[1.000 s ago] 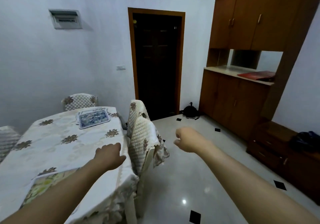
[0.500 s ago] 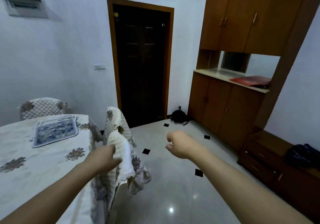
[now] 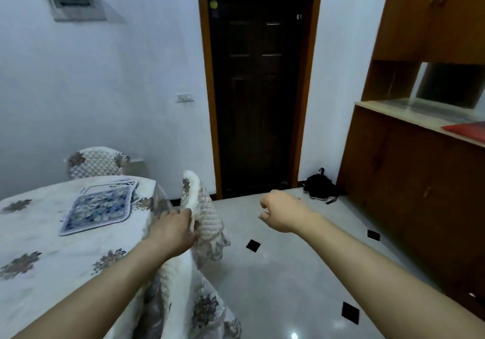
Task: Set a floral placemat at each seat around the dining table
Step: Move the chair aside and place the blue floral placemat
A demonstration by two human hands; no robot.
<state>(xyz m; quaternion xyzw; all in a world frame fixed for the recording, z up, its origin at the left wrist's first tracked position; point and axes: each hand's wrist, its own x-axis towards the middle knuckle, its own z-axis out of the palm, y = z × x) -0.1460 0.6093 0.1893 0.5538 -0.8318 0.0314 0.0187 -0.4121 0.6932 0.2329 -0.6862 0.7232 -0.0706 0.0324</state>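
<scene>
A blue floral placemat (image 3: 98, 211) lies on top of other mats at the far end of the dining table (image 3: 47, 254), which wears a white cloth with brown flowers. My left hand (image 3: 174, 229) hovers over the table's right edge, fingers curled, against the quilted back of a chair (image 3: 207, 220); whether it grips the cover is unclear. My right hand (image 3: 282, 214) is out over the floor in a loose fist with nothing in it.
A second quilted chair (image 3: 95, 161) stands at the table's far end by the wall. A dark door (image 3: 258, 89) is straight ahead, with black shoes (image 3: 321, 187) beside it. Wooden cabinets (image 3: 420, 175) line the right side; tiled floor (image 3: 288, 273) lies between.
My view has moved forward and to the right along the table. The left hand went from the tabletop to the chair back at the table's edge. The near placemat has left the view.
</scene>
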